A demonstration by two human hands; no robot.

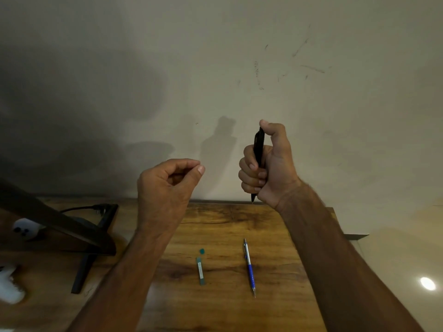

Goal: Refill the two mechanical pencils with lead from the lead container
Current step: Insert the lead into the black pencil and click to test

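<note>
Warm wooden table (239, 226) under a pale, scuffed wall. Nearest, flat on the wood: slim green lead container (201, 270), long axis pointing away, its cap (202, 251) off and just beyond the far end. Near its right, blue pencil (249, 267), tip toward the viewer. Raised farther off: left hand (167, 185) pinching thumb to forefinger, possibly on a lead too thin to make out. To its right and a little higher, right hand (268, 168) clenched round black pencil (259, 144), upright, tip down, thumb over its top end.

black pencil (259, 142) upright, blue pencil (249, 267) flat
</note>
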